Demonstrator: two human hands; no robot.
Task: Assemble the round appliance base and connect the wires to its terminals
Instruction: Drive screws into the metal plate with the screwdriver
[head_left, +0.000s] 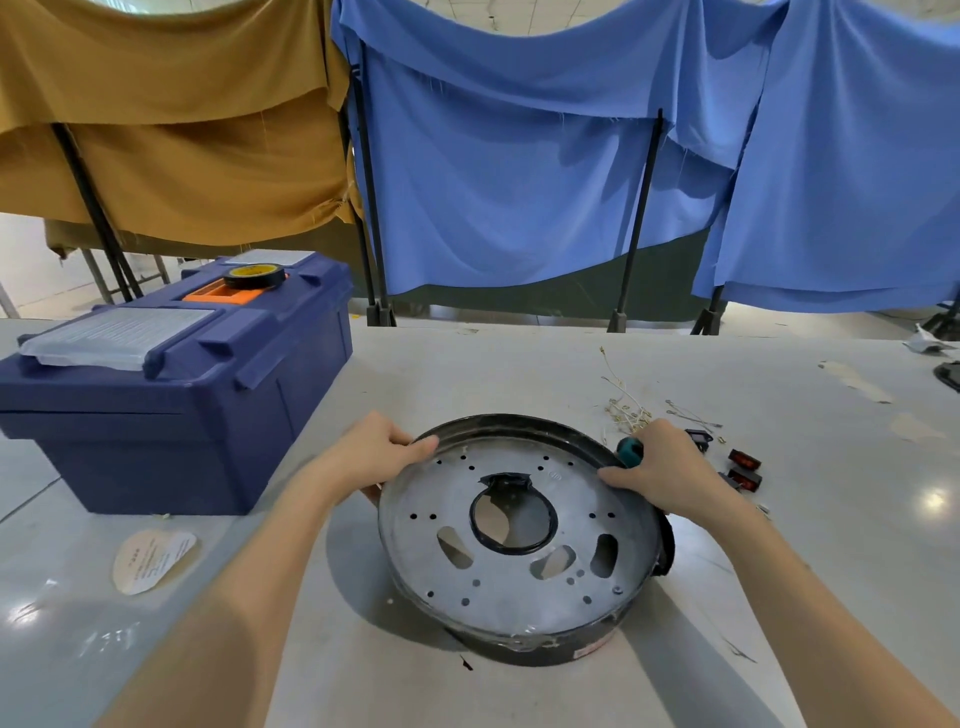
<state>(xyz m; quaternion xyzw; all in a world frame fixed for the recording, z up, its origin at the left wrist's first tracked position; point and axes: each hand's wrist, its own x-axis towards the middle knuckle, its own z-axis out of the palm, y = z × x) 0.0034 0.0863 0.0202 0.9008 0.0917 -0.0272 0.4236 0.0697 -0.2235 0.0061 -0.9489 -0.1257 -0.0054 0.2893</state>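
The round appliance base (519, 587) is a black-rimmed pan with a perforated grey metal plate and a black-edged centre hole. It is tilted up toward me on the white table (519, 364). My left hand (376, 457) grips its far left rim, thumb on the inside. My right hand (660, 473) grips the far right rim, with a teal-handled tool (629, 450) showing just beside the fingers. A bunch of thin pale wires (626, 408) with metal terminals lies just behind the base. Small red rocker switches (744, 467) lie to the right of my right hand.
A dark blue toolbox (171, 415) stands at the left, with a roll of black tape (254, 275) on its orange handle. A round paper label (153, 561) lies in front of it. Blue and tan cloths hang on black stands behind the table.
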